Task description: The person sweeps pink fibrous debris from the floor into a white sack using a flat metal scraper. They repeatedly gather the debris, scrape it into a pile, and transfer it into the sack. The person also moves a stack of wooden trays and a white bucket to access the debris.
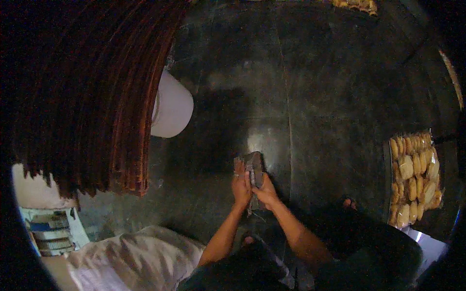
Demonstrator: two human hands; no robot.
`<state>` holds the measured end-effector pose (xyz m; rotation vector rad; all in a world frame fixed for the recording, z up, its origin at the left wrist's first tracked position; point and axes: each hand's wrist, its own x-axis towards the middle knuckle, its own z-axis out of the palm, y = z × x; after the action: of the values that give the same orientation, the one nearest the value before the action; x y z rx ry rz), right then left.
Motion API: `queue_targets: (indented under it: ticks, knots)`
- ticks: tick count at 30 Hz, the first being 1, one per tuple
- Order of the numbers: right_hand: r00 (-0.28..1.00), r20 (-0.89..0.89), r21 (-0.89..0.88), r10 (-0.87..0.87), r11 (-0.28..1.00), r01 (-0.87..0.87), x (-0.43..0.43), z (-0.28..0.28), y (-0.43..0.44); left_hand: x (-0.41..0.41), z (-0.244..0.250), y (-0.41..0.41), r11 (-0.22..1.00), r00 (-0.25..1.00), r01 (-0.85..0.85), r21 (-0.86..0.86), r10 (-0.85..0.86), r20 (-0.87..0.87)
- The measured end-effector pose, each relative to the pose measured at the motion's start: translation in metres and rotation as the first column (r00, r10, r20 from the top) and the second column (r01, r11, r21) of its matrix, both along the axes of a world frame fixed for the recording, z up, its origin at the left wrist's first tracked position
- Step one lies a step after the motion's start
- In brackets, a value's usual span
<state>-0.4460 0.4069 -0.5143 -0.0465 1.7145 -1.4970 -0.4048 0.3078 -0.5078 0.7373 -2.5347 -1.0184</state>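
A flat, oblong grey-brown bundle [257, 162] lies between my two hands, above the dark floor. Its material is too blurred to tell. My left hand [240, 187] presses along its left side with the fingers stretched forward. On the other side my right hand [267, 191] grips it, thumb across the near part. Loose pale strands [256, 214] hang from the end closest to me. Both forearms reach out from my lap.
A dense mass of long dark-brown strips [127, 109] fills the upper left, partly hiding a white bucket [176, 105]. Packed round biscuits [415, 178] stand at the right. Pale cloth [138, 251] and a white plastic rack-like item [54, 231] lie lower left. My feet show below.
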Motion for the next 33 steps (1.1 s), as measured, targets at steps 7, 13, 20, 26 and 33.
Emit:
queue_targets:
  ticks: [7,13,20,26,33]
  knots:
    - [0.936,0.043,0.027,-0.350,0.937,0.349,0.030,0.189,0.081,-0.010,0.187,0.074,0.962,0.957,0.252,0.106,-0.264,0.118]
    - [0.887,-0.075,0.064,-0.456,0.886,0.460,0.027,0.386,0.146,-0.019,0.357,0.139,0.910,0.926,0.353,0.216,-0.372,0.056]
    - [0.987,-0.051,0.185,-0.150,0.970,0.157,0.097,0.539,0.193,0.080,0.511,0.186,0.963,0.981,0.134,0.234,-0.163,0.109]
    - [0.986,-0.032,0.162,0.166,0.974,-0.159,0.189,0.608,0.164,0.199,0.590,0.169,0.946,0.981,-0.193,0.259,0.181,0.070]
    - [0.915,-0.133,-0.009,0.381,0.923,-0.386,0.277,0.674,0.047,0.314,0.662,0.070,0.897,0.901,-0.429,0.105,0.433,-0.017]
